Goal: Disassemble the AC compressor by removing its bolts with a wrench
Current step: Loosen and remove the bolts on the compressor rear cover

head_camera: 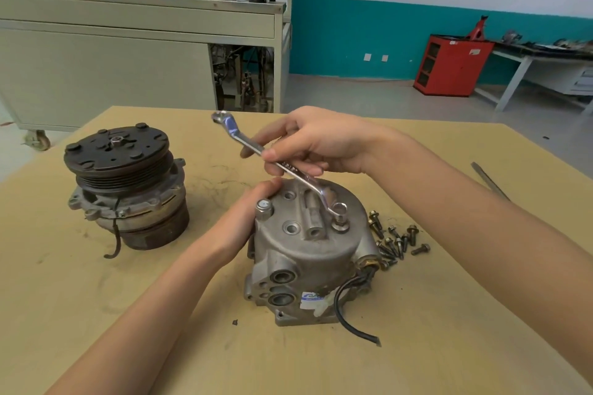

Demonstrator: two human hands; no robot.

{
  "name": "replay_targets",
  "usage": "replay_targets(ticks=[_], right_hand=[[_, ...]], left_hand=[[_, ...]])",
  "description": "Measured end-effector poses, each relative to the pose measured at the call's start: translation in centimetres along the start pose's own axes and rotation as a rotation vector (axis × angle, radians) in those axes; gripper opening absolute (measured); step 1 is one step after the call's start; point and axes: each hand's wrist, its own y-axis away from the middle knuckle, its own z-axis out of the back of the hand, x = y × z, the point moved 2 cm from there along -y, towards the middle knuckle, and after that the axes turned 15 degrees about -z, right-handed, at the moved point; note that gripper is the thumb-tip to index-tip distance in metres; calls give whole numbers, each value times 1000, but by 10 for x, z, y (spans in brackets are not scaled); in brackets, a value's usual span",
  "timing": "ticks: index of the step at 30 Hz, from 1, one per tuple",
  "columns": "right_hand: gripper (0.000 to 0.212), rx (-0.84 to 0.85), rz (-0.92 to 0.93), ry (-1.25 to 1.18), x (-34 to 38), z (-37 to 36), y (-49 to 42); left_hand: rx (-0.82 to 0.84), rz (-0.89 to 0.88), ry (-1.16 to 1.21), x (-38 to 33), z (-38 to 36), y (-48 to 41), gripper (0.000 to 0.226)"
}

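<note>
A grey AC compressor housing (308,253) stands upright on the tan table (417,346), a black cable trailing from its right side. My left hand (248,218) grips its upper left edge. My right hand (308,141) pinches the shaft of a shiny ring wrench (272,160). The wrench's lower ring sits over a bolt (340,221) on top of the housing, and its other end points up and to the left. A capped hex fitting (264,208) stands at the top left of the housing.
A second compressor part with a black pulley (125,189) stands to the left. Several loose bolts (396,240) lie right of the housing. A long tool (489,179) lies at the table's right edge. A grey cabinet (134,51) and red cabinet (449,66) stand behind.
</note>
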Motion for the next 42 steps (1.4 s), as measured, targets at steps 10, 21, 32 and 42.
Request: replay_targets(ticks=[10, 21, 32, 42], right_hand=[[17, -455, -2, -215, -28, 32, 40], [16, -622, 1, 135, -74, -31, 97], [5, -729, 54, 246, -70, -39, 97], [7, -850, -225, 219, -95, 40, 104]], left_hand=[[-6, 72, 17, 6, 2, 1, 32], [8, 77, 2, 6, 3, 1, 32], [1, 81, 13, 9, 4, 0, 34], [10, 67, -3, 8, 4, 0, 32]])
